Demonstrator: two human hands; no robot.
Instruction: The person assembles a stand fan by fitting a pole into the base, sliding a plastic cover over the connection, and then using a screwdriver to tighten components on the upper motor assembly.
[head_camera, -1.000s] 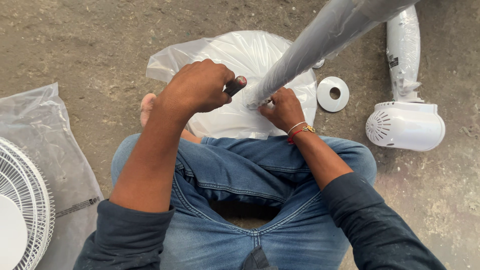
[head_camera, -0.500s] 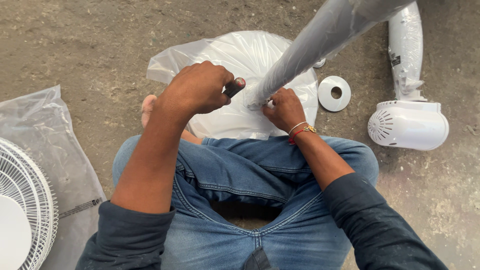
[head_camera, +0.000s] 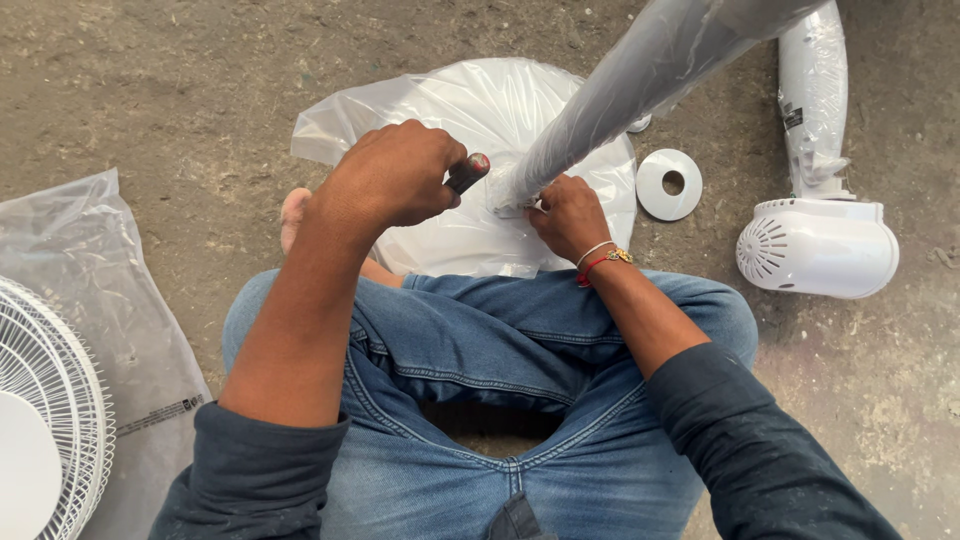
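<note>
I sit on the ground with a round white fan base, still in clear plastic, in front of my knees. A grey plastic-wrapped pole rises from the base toward the camera. My left hand is closed around a dark tool handle with a red end, held next to the pole's foot. My right hand pinches the bottom of the pole where it meets the base. The tool's tip is hidden behind my hand.
A white fan motor housing with its wrapped neck lies on the right. A white ring-shaped disc lies beside the base. A white wire fan grille in a clear bag lies at the left. The floor is rough concrete.
</note>
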